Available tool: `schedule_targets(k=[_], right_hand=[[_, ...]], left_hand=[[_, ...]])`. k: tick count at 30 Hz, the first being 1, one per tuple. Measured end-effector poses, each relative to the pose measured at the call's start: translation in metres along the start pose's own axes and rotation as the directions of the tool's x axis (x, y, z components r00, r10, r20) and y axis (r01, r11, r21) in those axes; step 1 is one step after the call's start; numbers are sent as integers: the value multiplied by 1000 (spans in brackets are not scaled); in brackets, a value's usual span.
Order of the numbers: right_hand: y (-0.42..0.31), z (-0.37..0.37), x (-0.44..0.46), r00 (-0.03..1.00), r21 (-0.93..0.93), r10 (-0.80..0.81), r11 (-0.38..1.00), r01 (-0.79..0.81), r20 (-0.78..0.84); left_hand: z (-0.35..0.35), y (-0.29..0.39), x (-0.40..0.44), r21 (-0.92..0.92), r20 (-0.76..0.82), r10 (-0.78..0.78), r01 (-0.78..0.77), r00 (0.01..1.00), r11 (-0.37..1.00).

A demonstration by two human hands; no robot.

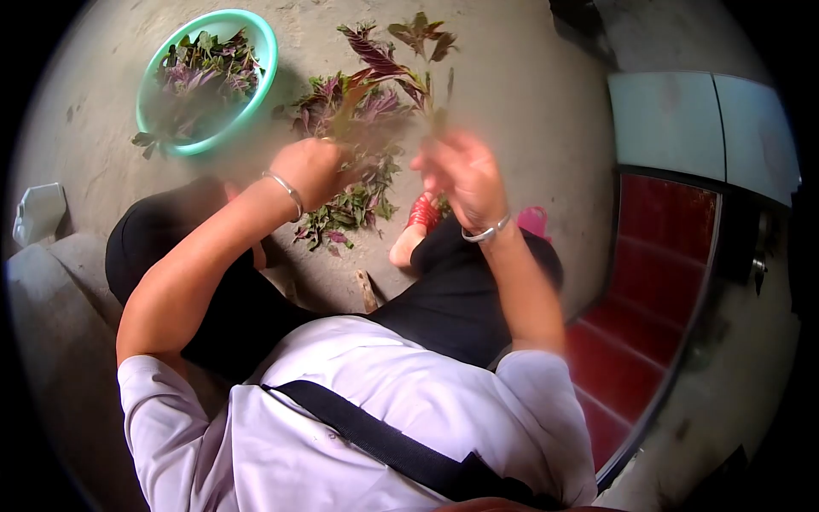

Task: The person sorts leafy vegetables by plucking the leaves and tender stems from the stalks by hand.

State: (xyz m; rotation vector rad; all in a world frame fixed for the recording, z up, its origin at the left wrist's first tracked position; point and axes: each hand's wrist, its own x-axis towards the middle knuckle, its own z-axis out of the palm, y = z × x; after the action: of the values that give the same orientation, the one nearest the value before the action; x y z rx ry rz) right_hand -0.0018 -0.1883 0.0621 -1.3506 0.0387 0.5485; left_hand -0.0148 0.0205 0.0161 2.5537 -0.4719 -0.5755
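Observation:
My right hand [467, 177] is closed with fingers and thumb pinched round the lower stem of an amaranth sprig [421, 85], whose green and purple leaves point away from me. Closed in a fist, my left hand [309, 169] is just left of it, with a blurred amaranth stalk [350, 107] rising from the fingers; its lower end is hidden. Beneath and beyond both hands, a loose heap of amaranth leaves [345, 209] lies on the floor. Haze on the lens blurs the area around the fingers.
A mint-green basin [271, 64] with amaranth leaves stands on the concrete floor [512, 85] at the far left. My knees flank the heap, and a red-strapped sandal [422, 212] is close to it. A pink item [534, 222] lies by my right knee. Red tiles [657, 256] are on the right.

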Motion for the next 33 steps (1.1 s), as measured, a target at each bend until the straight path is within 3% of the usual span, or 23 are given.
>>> schedule_targets(k=[1, 2, 3, 4, 6, 10, 17, 23, 26, 30, 33], right_hand=[[1, 1, 0, 1000, -3, -7, 1000, 7, 14], [2, 2, 0, 1000, -5, -15, 1000, 15, 28], [3, 3, 0, 999, -57, -26, 998, 28, 23], [4, 4, 0, 999, -110, -36, 993, 38, 19], [5, 7, 1, 998, -184, -60, 981, 61, 14], [5, 16, 2, 997, -284, -76, 956, 75, 6], [10, 22, 2, 976, -328, -213, 927, 184, -54], [-2, 22, 1, 987, -265, -127, 960, 96, -102], [0, 29, 1, 991, -257, -128, 959, 115, -34], [10, 22, 1, 998, -361, -41, 931, 56, 50], [15, 21, 1, 996, -332, -92, 939, 91, 13]], left_hand=[[-1, 3, 1, -303, -68, 57, -75, 996, 950], [-2, 6, 3, -570, -149, 90, -160, 985, 806], [-3, 8, 5, -776, -236, 94, -246, 967, 581], [-7, 9, 8, -896, -185, 81, -202, 979, 396], [-22, 11, 11, -997, -81, 86, -79, 993, -22], [-24, 6, 15, -973, 16, 63, 30, 998, -229], [-26, 6, 10, -955, 23, 19, 27, 1000, -296], [-25, 8, 11, -972, 21, 37, 29, 999, -232], [-21, 6, 13, -975, -10, 48, 1, 999, -221], [-23, 10, 11, -998, -69, -12, -69, 998, -6], [-15, 7, 12, -983, -145, 22, -146, 989, 108]])
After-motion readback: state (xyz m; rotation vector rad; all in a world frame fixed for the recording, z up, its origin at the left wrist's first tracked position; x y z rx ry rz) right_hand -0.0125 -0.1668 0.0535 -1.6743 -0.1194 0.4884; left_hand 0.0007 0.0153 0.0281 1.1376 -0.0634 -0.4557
